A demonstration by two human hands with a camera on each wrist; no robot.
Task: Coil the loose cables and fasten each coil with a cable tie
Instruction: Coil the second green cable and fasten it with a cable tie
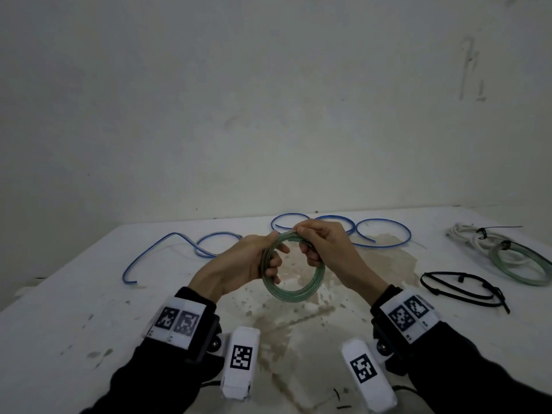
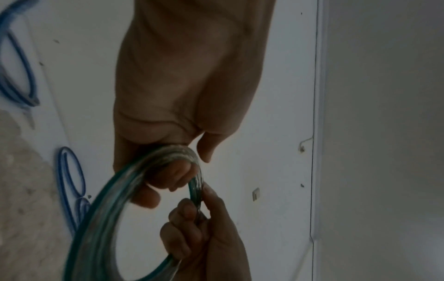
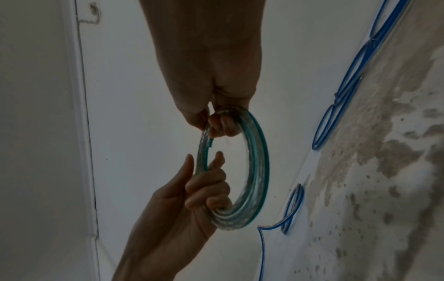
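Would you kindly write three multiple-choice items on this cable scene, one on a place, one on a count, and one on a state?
1. Where do the loose black cable ties lie on the table?
A. far left
B. right of the hands
C. under the blue cable

2. How many fastened coils lie at the far right?
A. none
B. two
C. four

3. What is the state of the green coil?
A. flat on the table
B. tied with a black tie
C. held in the air by both hands

Answers:
1 B, they lie beyond the right hand.
2 B, a white coil and a green tied coil, each bearing a black tie.
3 C, the left hand and right hand grip it, no tie showing.
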